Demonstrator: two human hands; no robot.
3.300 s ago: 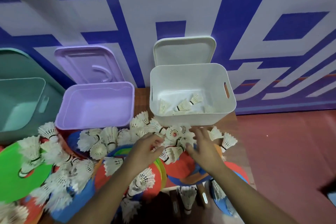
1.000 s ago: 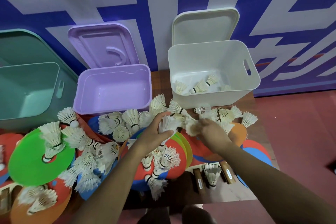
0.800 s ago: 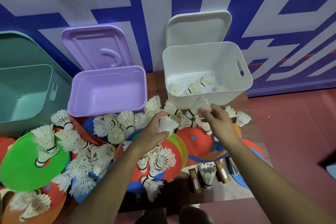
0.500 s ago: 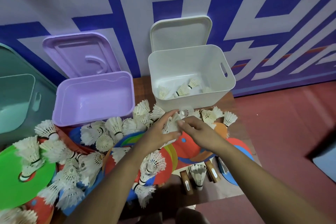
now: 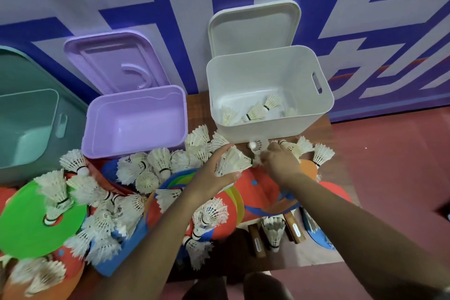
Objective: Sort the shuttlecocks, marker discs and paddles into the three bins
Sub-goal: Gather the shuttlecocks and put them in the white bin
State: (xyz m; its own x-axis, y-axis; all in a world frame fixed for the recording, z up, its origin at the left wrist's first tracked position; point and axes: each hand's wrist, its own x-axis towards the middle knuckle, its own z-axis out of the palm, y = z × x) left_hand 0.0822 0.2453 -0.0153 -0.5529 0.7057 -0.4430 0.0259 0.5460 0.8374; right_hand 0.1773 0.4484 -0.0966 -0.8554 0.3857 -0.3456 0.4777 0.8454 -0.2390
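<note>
Left grip point(image 5: 214, 174) curled round a bunch of shuttlecocks point(image 5: 235, 161), thumb under, fingers over, just in front of the white bin point(image 5: 243, 75). Right grip point(image 5: 280, 162) just beside it, fingers bent down into the loose ones at the bin's front wall; can't tell if it has one. A few lie inside the white bin. More are spread over discs point(image 5: 29, 226) and paddles point(image 5: 295, 228) on the bench point(image 5: 197, 109).

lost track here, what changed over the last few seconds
The left hand has gathered a bunch of shuttlecocks and grips it. The right hand has gone back from that bunch to the pile by the white bin. The bin's contents are unchanged.
</note>
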